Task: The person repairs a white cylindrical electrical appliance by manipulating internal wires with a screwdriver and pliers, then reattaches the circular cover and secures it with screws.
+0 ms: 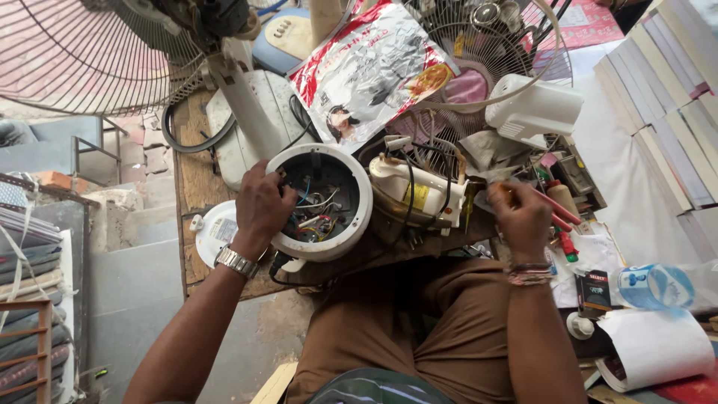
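Observation:
My left hand (262, 206) grips the left rim of a round white appliance base (357, 213) that lies open, its coloured wires (318, 217) showing inside. My fingers reach into the cavity. My right hand (520, 217) is closed around a red-handled tool (561, 209) to the right of the base, over a clutter of tools. A white and yellow appliance part (415, 191) with black cables lies between the two hands. A metal watch is on my left wrist, thread bands on my right.
A pedestal fan (97, 52) with a wire grille stands at the upper left. A shiny foil bag (370, 67) and a white fan motor housing (535, 108) lie behind. A white round lid (217, 232) sits left. Stacked boards (666, 112) line the right; paper and a plastic bag (658, 288) lie lower right.

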